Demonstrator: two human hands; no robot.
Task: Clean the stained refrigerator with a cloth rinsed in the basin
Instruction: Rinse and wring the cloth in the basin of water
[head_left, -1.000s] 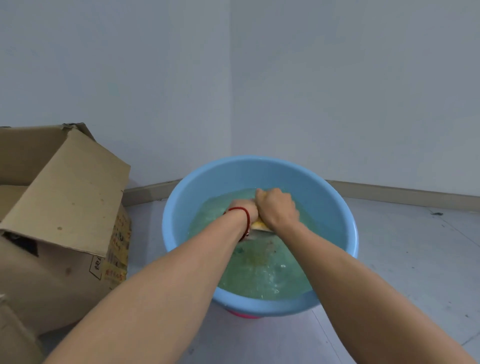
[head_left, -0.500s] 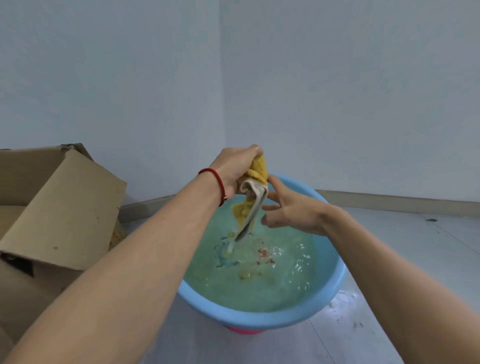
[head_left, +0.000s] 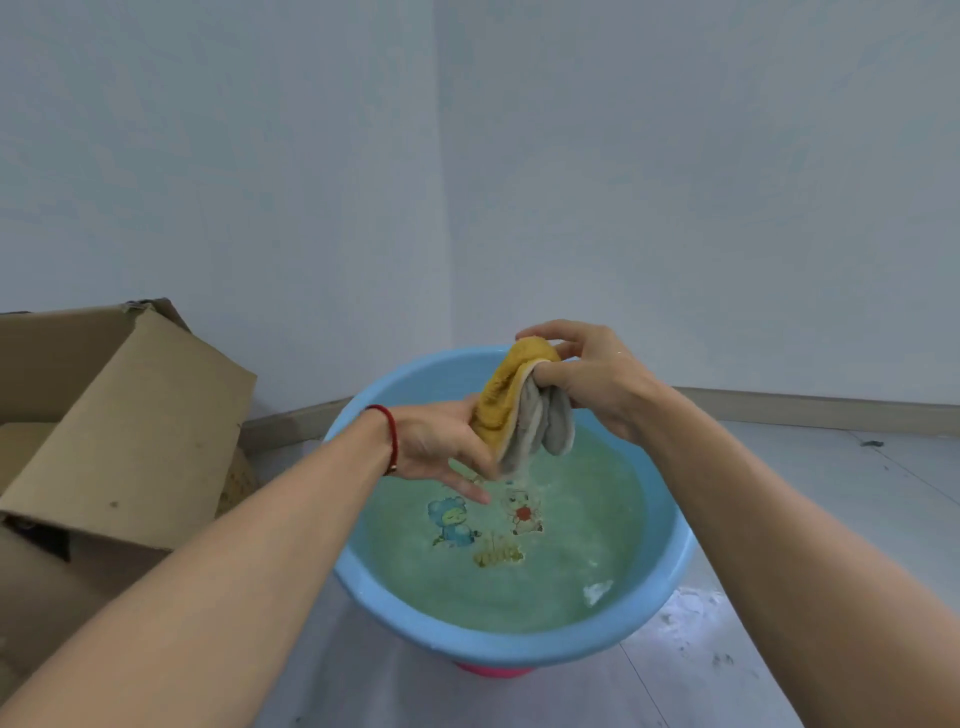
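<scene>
Your right hand (head_left: 597, 384) grips the cloth (head_left: 519, 410), left hand (head_left: 441, 447) open against it above the basin (head_left: 670, 561); loose wringing risks floor drips.

An open cardboard box (head_left: 119, 441) crowds the basin's (head_left: 670, 561) left side, while bare floor (head_left: 857, 509) lies open on its right.
</scene>
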